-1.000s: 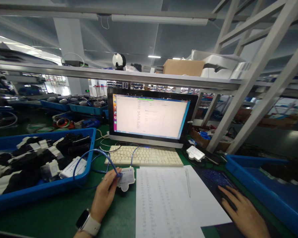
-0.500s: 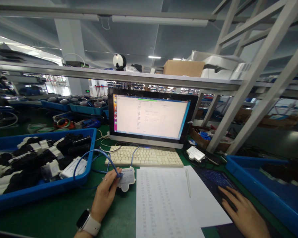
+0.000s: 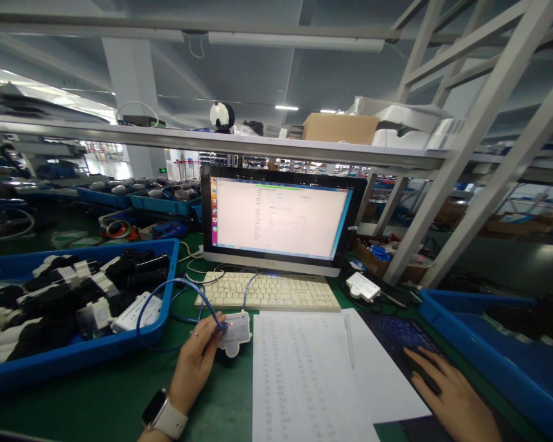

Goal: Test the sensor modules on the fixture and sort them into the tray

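Blue plastic forms the long tray [image 3: 74,362] at the far left, which is packed with black and white parts. A thin blue cable [image 3: 144,302] loops up over the tray's near corner and comes down toward the left hand [image 3: 196,362]. That hand lies on the green table [image 3: 96,405] with its forearm coming in from the bottom edge, a watch [image 3: 163,417] on the wrist and the palm turned inward. Its fingers are curled, and the thumb and fingertips are closed on the cable's end, right where it meets the left edge of a small white device [image 3: 236,330]. The device lies flat on the table, just in front of the pale keyboard [image 3: 267,291] and touching the left edge of a printed sheet of paper [image 3: 304,374]. Behind the keyboard stands a lit monitor [image 3: 279,218]. A white pen [image 3: 349,337] rests on the paper. Further right, the right hand [image 3: 451,393] lies palm down on a dark pad [image 3: 396,331]. Its fingers are stretched forward and slightly spread, draped loosely over a dark mouse [image 3: 423,371] rather than clenched around it. A second blue tray [image 3: 488,350] sits at the far right.
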